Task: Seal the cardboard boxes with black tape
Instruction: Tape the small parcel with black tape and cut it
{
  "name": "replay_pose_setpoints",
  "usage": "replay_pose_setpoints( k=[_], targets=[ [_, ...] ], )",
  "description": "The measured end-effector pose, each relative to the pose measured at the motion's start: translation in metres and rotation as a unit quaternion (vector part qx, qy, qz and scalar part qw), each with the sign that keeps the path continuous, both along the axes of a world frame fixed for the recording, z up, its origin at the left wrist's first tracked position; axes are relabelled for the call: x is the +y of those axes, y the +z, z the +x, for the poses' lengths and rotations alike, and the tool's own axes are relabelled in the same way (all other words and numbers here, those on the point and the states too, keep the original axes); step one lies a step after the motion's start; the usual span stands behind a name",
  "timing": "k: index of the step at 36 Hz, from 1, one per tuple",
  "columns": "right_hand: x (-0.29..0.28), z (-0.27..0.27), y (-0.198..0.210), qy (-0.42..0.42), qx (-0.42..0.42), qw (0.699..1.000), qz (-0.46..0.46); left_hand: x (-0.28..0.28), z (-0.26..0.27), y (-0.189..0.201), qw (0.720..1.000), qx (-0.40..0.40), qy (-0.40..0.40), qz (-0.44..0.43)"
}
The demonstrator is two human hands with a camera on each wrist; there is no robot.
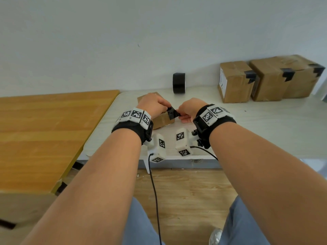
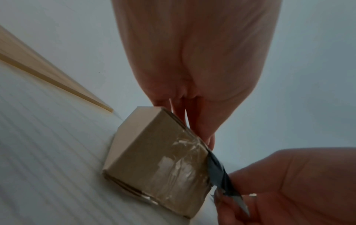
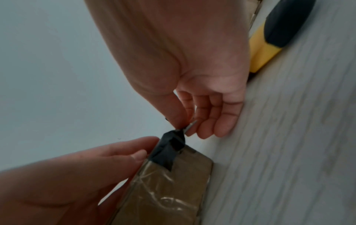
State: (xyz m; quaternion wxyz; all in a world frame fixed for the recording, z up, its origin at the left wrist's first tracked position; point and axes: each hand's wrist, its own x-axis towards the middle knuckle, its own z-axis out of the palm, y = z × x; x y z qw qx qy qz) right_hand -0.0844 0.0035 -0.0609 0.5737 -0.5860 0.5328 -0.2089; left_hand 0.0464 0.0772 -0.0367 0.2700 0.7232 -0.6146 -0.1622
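Note:
A small cardboard box (image 1: 163, 120) with clear film on its side stands on the white table (image 1: 265, 124). A black tape strip (image 1: 172, 113) is stuck over its upper right corner, with its free end off the box. My left hand (image 1: 166, 107) lies over the box top and grips that corner by the tape, thumb and forefinger along the edge. In the left wrist view its fingers (image 2: 202, 121) run down behind the box (image 2: 159, 159). My right hand (image 3: 183, 129) pinches the strip's free end (image 3: 173, 144) between thumb and forefinger, its other fingers loosely curled.
The black tape roll (image 1: 179, 83) stands on edge against the wall behind the box. Three taped cardboard boxes (image 1: 235, 82) sit at the back right. A yellow and black tool (image 3: 269, 41) lies on the table under my right wrist. A wooden table (image 1: 44, 129) adjoins on the left.

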Motion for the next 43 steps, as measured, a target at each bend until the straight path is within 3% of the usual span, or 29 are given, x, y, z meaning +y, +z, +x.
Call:
replay_pose_setpoints(
  k=[8, 17, 23, 33, 40, 43],
  targets=[
    [-0.002, 0.002, -0.003, 0.03, -0.008, 0.998, -0.049, 0.0, 0.005, -0.003, 1.0, -0.017, -0.007, -0.01],
    [0.005, 0.008, 0.001, 0.024, 0.077, 0.993, -0.087, -0.004, 0.006, -0.009, 0.997, -0.069, 0.005, -0.026],
    [0.009, -0.003, -0.002, 0.018, -0.006, 0.999, -0.042, -0.002, 0.004, -0.007, 0.995, -0.097, -0.006, -0.028],
    [0.006, -0.003, -0.002, 0.017, -0.008, 0.999, -0.029, -0.001, 0.002, -0.009, 0.99, -0.136, -0.013, -0.034],
    [0.005, 0.008, -0.003, 0.018, 0.081, 0.994, -0.071, -0.008, 0.014, -0.01, 0.991, -0.134, -0.008, -0.024],
    [0.005, 0.004, -0.005, 0.034, 0.034, 0.995, -0.085, -0.011, 0.018, -0.011, 0.992, -0.123, 0.001, -0.032]
  ],
)
